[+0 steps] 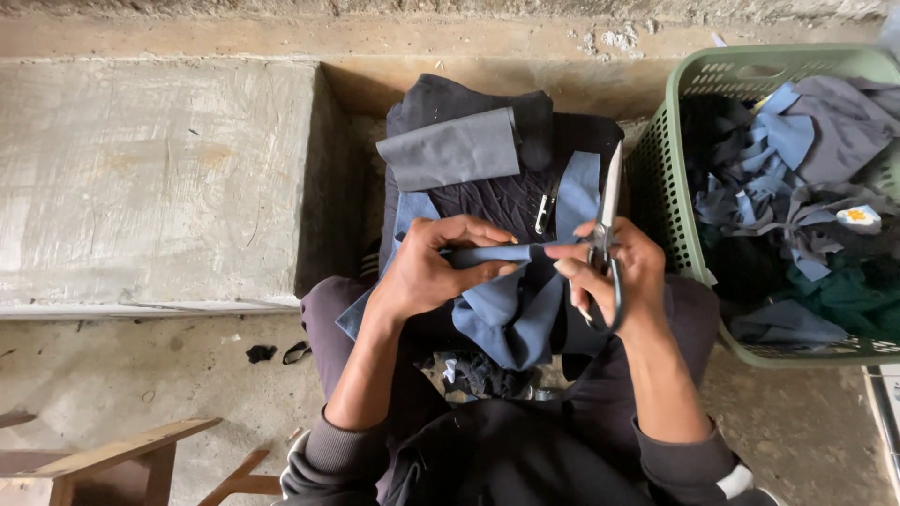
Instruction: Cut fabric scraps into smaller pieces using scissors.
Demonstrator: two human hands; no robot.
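My left hand (429, 267) pinches a folded strip of blue cloth (511, 314) and holds it taut across my lap. My right hand (614, 276) grips a pair of scissors (607, 211) by its dark handles, blades pointing up and away from me, and its fingertips also touch the strip's other end. The rest of the blue cloth hangs down between my knees. Beyond my hands lies a pile of dark garments (497, 141) with a grey piece on top.
A green plastic basket (670, 159) full of blue, grey and dark green cloth scraps stands at my right. A concrete step (150, 169) runs along the left. Wooden furniture parts (122, 454) sit at the lower left; small dark scraps (262, 353) lie on the floor.
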